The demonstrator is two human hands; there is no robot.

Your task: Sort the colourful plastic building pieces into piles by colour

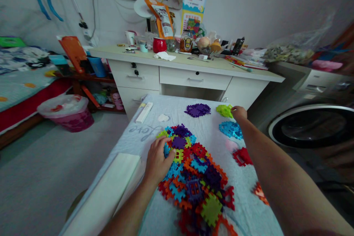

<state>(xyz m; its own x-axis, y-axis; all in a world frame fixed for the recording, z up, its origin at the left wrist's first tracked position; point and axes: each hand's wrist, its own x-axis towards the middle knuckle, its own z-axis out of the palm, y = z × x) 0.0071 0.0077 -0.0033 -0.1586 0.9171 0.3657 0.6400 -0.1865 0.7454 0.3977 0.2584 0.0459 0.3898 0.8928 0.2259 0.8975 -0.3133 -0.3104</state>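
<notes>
A mixed heap of interlocking plastic building pieces (193, 184) in several colours spreads over the cloth-covered table. My left hand (159, 158) lies against the heap's upper left edge, thumb apart from the fingers, touching blue and yellow-green pieces. At the far right, my right hand (240, 113) has its fingers pinched at the edge of a small yellow-green pile (224, 110); the piece at the fingertips is partly hidden. Single-colour piles lie around it: purple (197, 110), blue (230, 129), red (242, 156) and orange (260, 193), the last two partly behind my right arm.
A long white box (110, 188) lies along the table's left edge, and a smaller white box (144, 113) lies farther up. Beyond stands a white desk (135, 77) crowded with jars and packets. A washing machine (309, 110) is at right, a pink bin (68, 112) at left.
</notes>
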